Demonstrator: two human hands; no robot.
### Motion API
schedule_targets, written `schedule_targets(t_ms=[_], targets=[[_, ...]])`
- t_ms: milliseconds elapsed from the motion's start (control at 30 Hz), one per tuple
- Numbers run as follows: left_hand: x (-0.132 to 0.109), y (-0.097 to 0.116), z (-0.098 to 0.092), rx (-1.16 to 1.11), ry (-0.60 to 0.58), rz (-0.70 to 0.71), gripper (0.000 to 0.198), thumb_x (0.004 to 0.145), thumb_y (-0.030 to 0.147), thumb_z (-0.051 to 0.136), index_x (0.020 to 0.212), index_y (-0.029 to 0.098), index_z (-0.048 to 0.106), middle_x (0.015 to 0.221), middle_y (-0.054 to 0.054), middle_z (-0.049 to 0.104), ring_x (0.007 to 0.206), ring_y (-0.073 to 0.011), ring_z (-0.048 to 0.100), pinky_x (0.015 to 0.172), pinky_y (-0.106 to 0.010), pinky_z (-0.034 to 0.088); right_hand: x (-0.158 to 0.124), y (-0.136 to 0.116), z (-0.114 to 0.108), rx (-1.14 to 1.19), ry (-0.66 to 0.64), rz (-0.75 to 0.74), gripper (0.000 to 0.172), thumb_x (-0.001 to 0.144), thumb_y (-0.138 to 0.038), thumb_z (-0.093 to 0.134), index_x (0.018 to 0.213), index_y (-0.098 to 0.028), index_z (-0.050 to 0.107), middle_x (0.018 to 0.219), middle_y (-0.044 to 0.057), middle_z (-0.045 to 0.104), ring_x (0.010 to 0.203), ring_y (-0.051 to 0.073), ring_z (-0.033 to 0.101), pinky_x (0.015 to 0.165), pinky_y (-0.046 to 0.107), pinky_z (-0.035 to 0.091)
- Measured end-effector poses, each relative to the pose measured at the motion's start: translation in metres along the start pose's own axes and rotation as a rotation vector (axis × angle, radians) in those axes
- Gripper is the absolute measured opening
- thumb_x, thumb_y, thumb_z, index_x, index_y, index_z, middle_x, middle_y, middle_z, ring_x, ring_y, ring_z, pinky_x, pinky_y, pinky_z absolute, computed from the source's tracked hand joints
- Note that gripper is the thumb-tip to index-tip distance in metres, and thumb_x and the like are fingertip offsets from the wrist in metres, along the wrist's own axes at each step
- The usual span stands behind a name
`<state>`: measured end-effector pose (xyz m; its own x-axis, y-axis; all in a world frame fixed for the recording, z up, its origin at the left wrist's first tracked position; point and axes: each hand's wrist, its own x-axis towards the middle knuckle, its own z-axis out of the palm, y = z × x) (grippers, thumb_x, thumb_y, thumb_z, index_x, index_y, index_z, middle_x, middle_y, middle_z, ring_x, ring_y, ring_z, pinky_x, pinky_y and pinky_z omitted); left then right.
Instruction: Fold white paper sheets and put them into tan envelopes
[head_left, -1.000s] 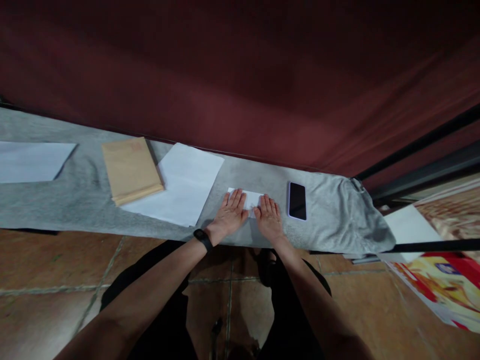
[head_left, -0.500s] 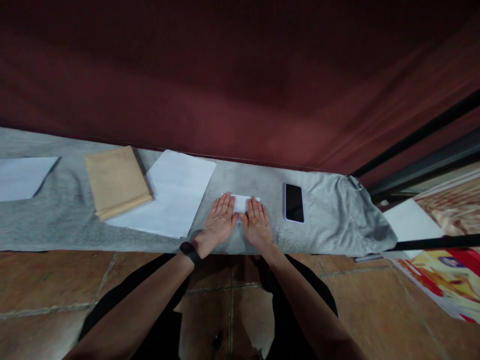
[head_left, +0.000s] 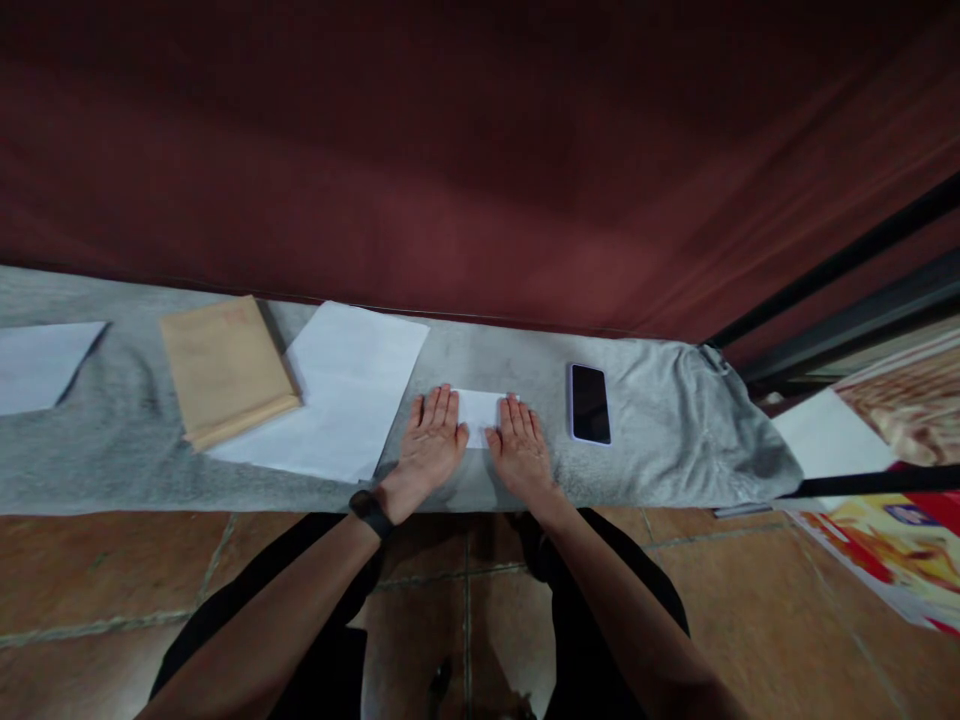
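The small white paper (head_left: 480,418) lies flat on the cloth-covered table (head_left: 499,355), between the hands and closer to the near edge than to the far edge. It lies to the right of the left hand (head_left: 433,437) and to the left of the right hand (head_left: 523,450). Its upper and lower edges run roughly parallel to the table's near edge; the hands cover its ends, so its long axis cannot be confirmed. Neither hand is nearer: both bear on the paper at opposite ends. Each grip is flat, palm down, fingers straight and clamped on nothing. The phone (head_left: 590,403) lies beyond the right hand, toward the table's right end.

Compared with the frame half a second earlier, the hands are farther apart and more paper is exposed between them.
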<state>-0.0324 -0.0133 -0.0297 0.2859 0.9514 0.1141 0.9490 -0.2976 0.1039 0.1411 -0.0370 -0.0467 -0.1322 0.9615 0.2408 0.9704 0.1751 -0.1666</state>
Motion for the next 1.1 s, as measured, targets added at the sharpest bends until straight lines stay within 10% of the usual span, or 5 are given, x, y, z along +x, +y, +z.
schedule_targets(t_ms=[1100], targets=[[0.001, 0.011, 0.006, -0.03, -0.01, 0.006, 0.071, 0.103, 0.05, 0.034, 0.157, 0.005, 0.033, 0.167, -0.021, 0.028, 0.156, -0.0307, 0.025, 0.128, -0.048, 0.02, -0.001, 0.015, -0.014, 0.019, -0.017, 0.036, 0.056, 0.109, -0.035, 0.034, 0.155, -0.005, 0.041, 0.16, 0.019, 0.041, 0.151, 0.03, 0.036, 0.124, 0.051, 0.028]])
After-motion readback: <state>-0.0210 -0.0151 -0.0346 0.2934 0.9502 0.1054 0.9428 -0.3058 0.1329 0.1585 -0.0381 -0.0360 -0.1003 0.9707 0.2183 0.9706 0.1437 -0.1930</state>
